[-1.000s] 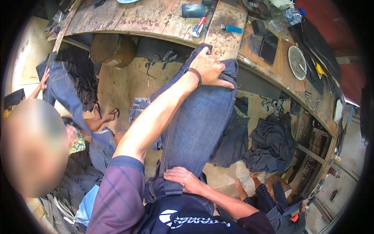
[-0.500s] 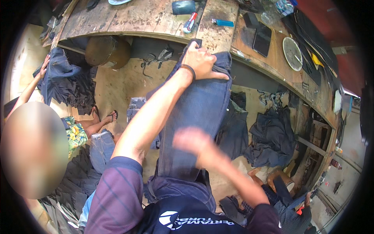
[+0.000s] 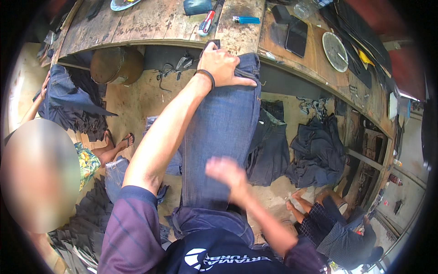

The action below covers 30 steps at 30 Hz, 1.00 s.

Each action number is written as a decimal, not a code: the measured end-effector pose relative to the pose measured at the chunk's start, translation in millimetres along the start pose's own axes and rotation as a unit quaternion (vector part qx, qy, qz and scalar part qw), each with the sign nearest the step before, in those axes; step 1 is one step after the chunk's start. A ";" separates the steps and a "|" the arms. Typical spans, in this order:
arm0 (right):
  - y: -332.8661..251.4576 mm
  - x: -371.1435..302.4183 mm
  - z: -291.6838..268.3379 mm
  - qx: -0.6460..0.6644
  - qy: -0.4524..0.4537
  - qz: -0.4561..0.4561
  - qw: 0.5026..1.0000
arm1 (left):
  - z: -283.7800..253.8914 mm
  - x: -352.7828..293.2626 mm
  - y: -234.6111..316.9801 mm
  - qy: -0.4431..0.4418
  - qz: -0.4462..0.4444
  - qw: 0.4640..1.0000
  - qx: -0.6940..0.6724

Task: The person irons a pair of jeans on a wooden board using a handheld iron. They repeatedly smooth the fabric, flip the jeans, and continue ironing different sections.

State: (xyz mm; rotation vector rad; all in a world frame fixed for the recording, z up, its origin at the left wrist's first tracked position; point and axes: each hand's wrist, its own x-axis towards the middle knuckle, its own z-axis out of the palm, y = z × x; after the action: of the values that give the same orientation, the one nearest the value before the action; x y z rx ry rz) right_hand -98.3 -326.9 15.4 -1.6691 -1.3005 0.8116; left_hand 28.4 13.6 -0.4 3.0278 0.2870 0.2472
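Nearest you, at the lower centre of the frame, dark blue cloth (image 3: 212, 223) is bunched across your lap. From it the blue jeans (image 3: 214, 137) stretch up the middle, their long axis running nearly upright with a slight lean right, to the tabletop (image 3: 141, 29) edge at the top centre. Your right hand (image 3: 226, 172) is over the lower half of the jeans, nearer that end; it is blurred, so you cannot tell how far its fingers are open, or whether they touch the denim. Your left hand (image 3: 221, 67) has hold of the upper end, fingers curled over it and thumb stretched right across the denim; the jeans lie down-frame from those fingers, toward your lap.

Beyond, right of centre, dark garments (image 3: 316, 155) lie heaped on the floor. Farther up, the tabletop carries a red-and-white-handled tool (image 3: 206, 24), a blue lighter (image 3: 246, 20), a dark phone (image 3: 296, 39) and a round dish (image 3: 333, 51).
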 end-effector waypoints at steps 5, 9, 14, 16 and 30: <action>-4.2 -34.1 17.0 0.084 -0.123 0.006 0.989 | 7.3 1.6 -2.5 -0.007 -0.002 1.000 0.002; -8.1 -42.3 23.4 0.001 0.033 0.030 0.999 | 8.6 -2.0 -1.5 0.010 0.006 1.000 0.005; -31.4 21.1 -6.7 0.127 -0.163 0.030 0.978 | 3.0 -1.8 -2.5 -0.039 -0.002 0.999 -0.008; -13.6 89.9 -29.8 0.034 -0.085 -0.040 0.995 | 2.4 2.4 -5.5 -0.041 0.003 0.999 -0.020; -35.6 -42.1 71.3 0.002 0.019 0.024 1.000 | 3.3 -1.7 -0.8 0.011 -0.010 1.000 0.009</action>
State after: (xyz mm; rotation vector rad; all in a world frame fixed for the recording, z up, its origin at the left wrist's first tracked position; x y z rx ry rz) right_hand -185.9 -347.9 16.5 -1.7102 -1.2353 0.8067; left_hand 27.2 13.8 -4.0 3.0391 0.3227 0.2794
